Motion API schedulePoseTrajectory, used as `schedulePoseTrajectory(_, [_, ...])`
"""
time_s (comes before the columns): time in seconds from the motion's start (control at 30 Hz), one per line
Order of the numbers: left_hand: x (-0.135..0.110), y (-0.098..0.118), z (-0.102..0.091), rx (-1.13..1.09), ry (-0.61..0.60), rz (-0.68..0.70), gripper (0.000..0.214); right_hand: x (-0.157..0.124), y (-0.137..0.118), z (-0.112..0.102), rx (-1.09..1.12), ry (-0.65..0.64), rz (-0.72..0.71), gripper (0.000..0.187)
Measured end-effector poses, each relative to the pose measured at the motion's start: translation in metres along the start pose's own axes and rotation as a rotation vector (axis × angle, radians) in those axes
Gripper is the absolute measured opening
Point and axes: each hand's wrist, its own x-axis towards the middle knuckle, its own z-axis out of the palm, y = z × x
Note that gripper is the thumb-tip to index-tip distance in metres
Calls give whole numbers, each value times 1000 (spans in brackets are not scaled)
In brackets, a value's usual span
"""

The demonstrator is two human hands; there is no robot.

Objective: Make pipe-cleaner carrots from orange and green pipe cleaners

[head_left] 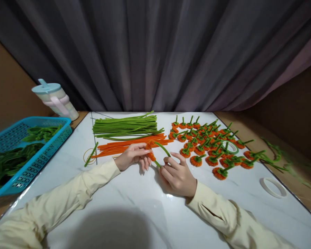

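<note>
My left hand (133,155) pinches a piece of coiled orange pipe cleaner (150,150) between thumb and fingers. A green pipe cleaner (163,148) bends out from both ends of this coil, and the fingers of my right hand (179,175) are closed on it. Just behind my hands lie a bundle of straight orange pipe cleaners (114,148) and a bundle of green pipe cleaners (124,125). To the right stand and lie several small orange pipe-cleaner pumpkins (197,160) with green stems.
At the left is a blue basket (52,147) with looped green pieces, and a lidded tumbler (58,100) behind it. A short green piece (91,154) rests by a rubber band (85,157). White tape rolls (273,195) and loose green strips (274,152) lie at the right.
</note>
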Motion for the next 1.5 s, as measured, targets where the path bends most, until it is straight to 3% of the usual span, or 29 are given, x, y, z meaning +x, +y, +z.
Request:
schedulePoseTrajectory(0.2, [-1,0,-5,-24,-110,-20,28,1,-1,-1,109,18,23,20])
schedulePoseTrajectory(0.5, [-3,3,-4,-121,-167,-56,27,2,1,0,250,-12,208,11])
schedulePoseTrajectory(0.7, [-10,6,14,14,-109,-3,22,3,2,2,441,-104,222,20])
schedulePoseTrajectory(0.9, [-12,7,33,119,-22,29,26,10,-3,3,843,-180,483,23])
schedulePoseTrajectory(1.07, [-12,6,33,58,2,33,24,12,-1,2,1054,-208,542,25])
schedulePoseTrajectory(1.27, [-10,3,28,-146,-47,76,38,11,0,3,1195,-230,650,24])
schedulePoseTrajectory(1.5, [-10,5,35,-117,107,91,38,10,-2,2,1097,-172,669,30])
